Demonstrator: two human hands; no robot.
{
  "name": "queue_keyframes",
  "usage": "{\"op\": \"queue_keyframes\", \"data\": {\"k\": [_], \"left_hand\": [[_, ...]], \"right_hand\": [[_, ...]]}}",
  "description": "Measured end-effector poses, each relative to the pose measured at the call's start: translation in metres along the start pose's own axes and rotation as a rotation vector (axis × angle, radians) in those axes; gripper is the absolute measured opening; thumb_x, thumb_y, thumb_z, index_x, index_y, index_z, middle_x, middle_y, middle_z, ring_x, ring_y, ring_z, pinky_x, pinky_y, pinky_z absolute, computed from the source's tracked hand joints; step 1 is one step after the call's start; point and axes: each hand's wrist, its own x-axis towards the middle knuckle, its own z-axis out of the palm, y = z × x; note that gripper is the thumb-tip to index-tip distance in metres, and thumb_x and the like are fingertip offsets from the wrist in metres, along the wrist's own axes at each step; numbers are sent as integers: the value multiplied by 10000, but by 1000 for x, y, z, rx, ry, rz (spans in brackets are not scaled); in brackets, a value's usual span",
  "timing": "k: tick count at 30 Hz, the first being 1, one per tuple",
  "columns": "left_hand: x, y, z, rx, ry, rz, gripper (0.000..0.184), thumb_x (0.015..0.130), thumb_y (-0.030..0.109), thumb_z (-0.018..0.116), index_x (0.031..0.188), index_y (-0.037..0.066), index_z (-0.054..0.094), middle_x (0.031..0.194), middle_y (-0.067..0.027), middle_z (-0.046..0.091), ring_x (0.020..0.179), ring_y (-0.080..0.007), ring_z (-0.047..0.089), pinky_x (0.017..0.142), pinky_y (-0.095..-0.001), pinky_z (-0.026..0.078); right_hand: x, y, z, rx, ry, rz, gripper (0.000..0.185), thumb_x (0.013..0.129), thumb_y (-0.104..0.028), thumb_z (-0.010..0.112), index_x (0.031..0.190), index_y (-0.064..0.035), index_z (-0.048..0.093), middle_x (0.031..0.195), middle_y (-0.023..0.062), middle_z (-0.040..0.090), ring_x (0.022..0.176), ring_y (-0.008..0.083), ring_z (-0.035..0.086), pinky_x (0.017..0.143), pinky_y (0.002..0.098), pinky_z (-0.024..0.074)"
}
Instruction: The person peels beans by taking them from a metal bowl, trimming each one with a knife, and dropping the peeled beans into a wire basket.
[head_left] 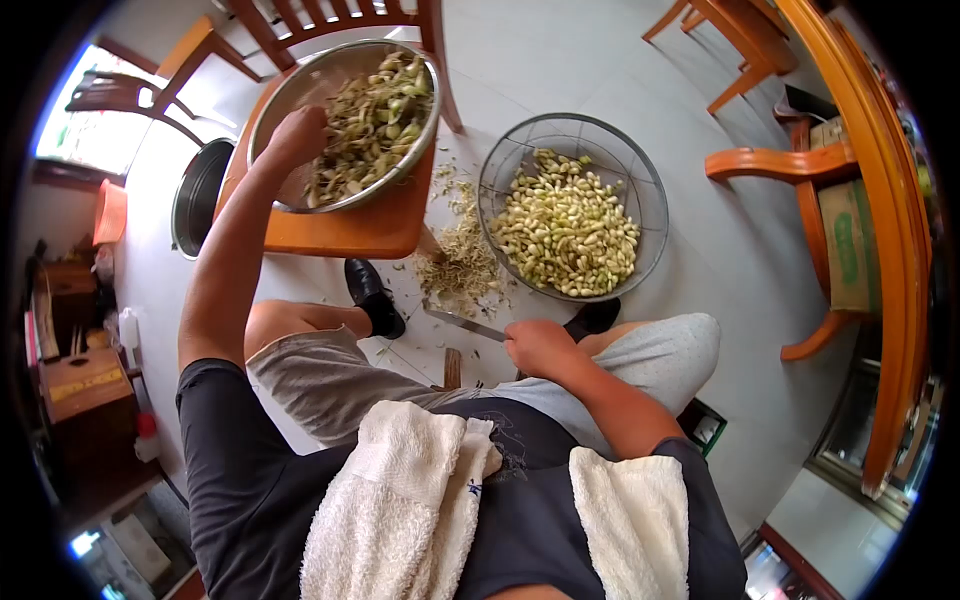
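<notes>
My left hand (pixel 298 137) is inside a large metal bowl (pixel 263 150), beside a heap of untrimmed pale bulbs with stalks (pixel 375 125). Its fingers look curled, and whatever they hold is hidden. Low in front of my lap, my right hand (pixel 540 348) is closed around the handle of a knife (pixel 467 324). The blade points left, over the floor scraps. To the right, a round wire-mesh basket (pixel 655 190) on the floor holds a pile of trimmed white and greenish bulbs (pixel 567 225).
The bowl rests on a wooden chair (pixel 345 235). Dry trimmings (pixel 462 255) litter the floor between chair and basket. A dark round basin (pixel 200 195) stands left of the chair. A wooden table (pixel 875 150) runs along the right, with a cardboard box (pixel 850 245) beneath it.
</notes>
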Motion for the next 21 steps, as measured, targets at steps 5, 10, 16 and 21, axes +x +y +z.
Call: {"op": "queue_keyframes", "data": {"k": [5, 10, 16, 21], "left_hand": [[3, 17, 2, 147, -37, -7, 209, 735, 142, 622, 905, 24, 597, 925, -196, 638, 939, -379, 600, 787, -469, 475], [8, 12, -2, 202, -113, -10, 232, 716, 164, 619, 888, 10, 642, 905, -221, 649, 902, -382, 619, 794, -473, 486], [-16, -14, -33, -59, -36, -102, 254, 768, 207, 587, 841, -27, 652, 824, -202, 662, 802, -318, 651, 759, -412, 508], [-65, -13, -77, -1037, -68, -246, 203, 887, 148, 542, 977, -25, 599, 802, -120, 652, 746, -165, 636, 681, -266, 519]], "right_hand": [[0, -8, -14, -14, -102, 45, 220, 778, -146, 469, 836, -31, 647, 849, 198, 647, 828, 402, 608, 750, 502, 474], [0, -12, -18, 3, -111, 62, 228, 772, -146, 464, 839, -35, 652, 848, 209, 646, 830, 405, 607, 752, 500, 474], [-2, -13, -20, -11, -98, 69, 227, 772, -170, 480, 825, -30, 650, 851, 221, 641, 826, 409, 601, 760, 497, 468], [-2, -15, -24, -3, -49, 70, 234, 780, -203, 496, 810, -19, 637, 839, 220, 635, 821, 408, 595, 748, 499, 459]]}}
